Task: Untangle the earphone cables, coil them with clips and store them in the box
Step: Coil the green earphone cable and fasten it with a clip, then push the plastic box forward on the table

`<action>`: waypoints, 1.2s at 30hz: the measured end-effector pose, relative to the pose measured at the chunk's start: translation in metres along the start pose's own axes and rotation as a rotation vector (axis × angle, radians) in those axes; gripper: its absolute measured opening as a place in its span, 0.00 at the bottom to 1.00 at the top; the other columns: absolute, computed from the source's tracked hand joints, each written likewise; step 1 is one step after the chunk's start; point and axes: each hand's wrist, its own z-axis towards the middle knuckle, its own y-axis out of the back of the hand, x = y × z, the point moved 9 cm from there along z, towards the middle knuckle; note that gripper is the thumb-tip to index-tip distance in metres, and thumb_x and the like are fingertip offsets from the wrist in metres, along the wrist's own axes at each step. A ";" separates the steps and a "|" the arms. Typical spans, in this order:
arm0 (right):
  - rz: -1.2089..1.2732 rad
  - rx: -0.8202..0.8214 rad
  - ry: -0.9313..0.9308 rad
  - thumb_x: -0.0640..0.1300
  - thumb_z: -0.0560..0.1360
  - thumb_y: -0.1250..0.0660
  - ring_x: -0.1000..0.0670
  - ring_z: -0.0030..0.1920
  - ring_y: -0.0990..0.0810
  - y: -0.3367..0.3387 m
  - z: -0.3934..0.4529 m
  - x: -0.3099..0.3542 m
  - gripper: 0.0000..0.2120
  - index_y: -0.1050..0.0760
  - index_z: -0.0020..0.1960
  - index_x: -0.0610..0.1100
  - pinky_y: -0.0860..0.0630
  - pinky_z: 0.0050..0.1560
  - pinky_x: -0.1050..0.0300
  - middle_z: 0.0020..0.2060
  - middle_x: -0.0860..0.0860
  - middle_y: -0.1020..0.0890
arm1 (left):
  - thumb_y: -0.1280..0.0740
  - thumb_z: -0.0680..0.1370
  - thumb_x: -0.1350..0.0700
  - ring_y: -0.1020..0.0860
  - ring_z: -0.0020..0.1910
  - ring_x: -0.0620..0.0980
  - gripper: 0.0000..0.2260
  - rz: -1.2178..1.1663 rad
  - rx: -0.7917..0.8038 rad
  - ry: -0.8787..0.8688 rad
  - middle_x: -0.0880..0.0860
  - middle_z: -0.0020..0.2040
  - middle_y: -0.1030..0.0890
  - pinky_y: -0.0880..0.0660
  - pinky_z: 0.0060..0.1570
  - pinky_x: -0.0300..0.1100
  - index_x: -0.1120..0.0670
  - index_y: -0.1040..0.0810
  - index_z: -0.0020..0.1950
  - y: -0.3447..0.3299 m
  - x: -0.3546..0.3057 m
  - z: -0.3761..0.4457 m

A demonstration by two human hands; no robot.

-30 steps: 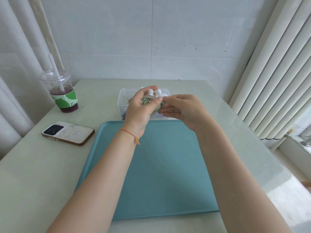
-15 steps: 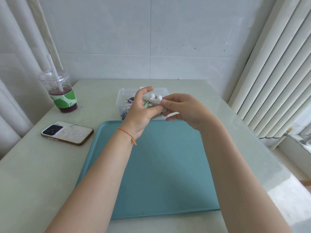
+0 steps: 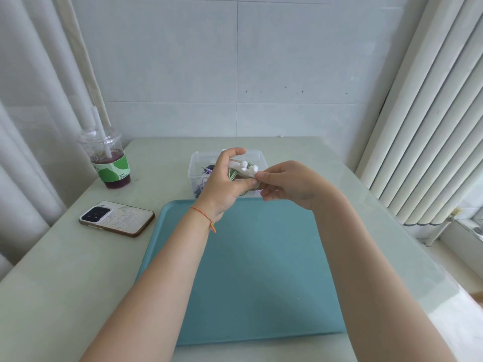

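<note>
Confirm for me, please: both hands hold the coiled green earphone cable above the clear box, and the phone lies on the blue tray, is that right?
Not quite. In the head view the phone lies on the table, left of the blue tray, not on it. The rest holds: the left hand and right hand hold the coiled green earphone cable above the clear box.

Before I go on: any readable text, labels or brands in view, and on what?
Cup: small white print on the green label, too blurred to read.
Phone: patterned back, no legible text or logo.
Box, tray, earphones: no text visible.
Nothing in view can be read.
</note>
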 end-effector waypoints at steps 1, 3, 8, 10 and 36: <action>-0.010 0.018 -0.011 0.43 0.77 0.31 0.48 0.39 0.21 0.000 0.000 0.000 0.15 0.21 0.54 0.30 0.19 0.45 0.57 0.44 0.40 0.20 | 0.26 0.67 0.62 0.23 0.46 0.46 0.28 0.013 0.005 0.001 0.57 0.57 0.28 0.25 0.46 0.36 0.44 0.29 0.62 0.000 -0.001 0.001; -0.040 0.034 -0.021 0.41 0.77 0.32 0.49 0.38 0.21 -0.002 -0.001 0.002 0.13 0.21 0.54 0.30 0.19 0.43 0.59 0.42 0.42 0.21 | 0.26 0.65 0.59 0.23 0.47 0.46 0.28 0.029 0.006 0.008 0.57 0.57 0.28 0.25 0.46 0.37 0.42 0.29 0.62 0.002 -0.002 0.001; 0.006 -0.053 0.012 0.37 0.77 0.32 0.50 0.35 0.24 -0.002 0.001 0.008 0.04 0.21 0.47 0.36 0.22 0.39 0.61 0.36 0.45 0.22 | 0.27 0.69 0.56 0.22 0.53 0.53 0.28 0.096 -0.018 -0.003 0.53 0.58 0.27 0.25 0.57 0.48 0.36 0.31 0.63 0.004 0.000 0.002; 0.012 -0.064 0.017 0.37 0.77 0.32 0.50 0.35 0.24 -0.005 0.004 0.008 0.06 0.21 0.49 0.34 0.22 0.40 0.60 0.37 0.44 0.22 | 0.27 0.69 0.56 0.21 0.56 0.58 0.28 0.073 -0.020 0.001 0.55 0.60 0.28 0.24 0.60 0.53 0.34 0.31 0.61 0.007 0.001 0.001; -0.457 -0.111 -0.459 0.39 0.81 0.39 0.55 0.20 0.34 0.022 0.129 0.006 0.12 0.28 0.38 0.40 0.39 0.19 0.66 0.27 0.50 0.28 | 0.38 0.76 0.62 0.24 0.48 0.52 0.11 0.609 -0.371 0.220 0.54 0.51 0.21 0.33 0.46 0.38 0.54 0.23 0.56 0.144 0.049 0.059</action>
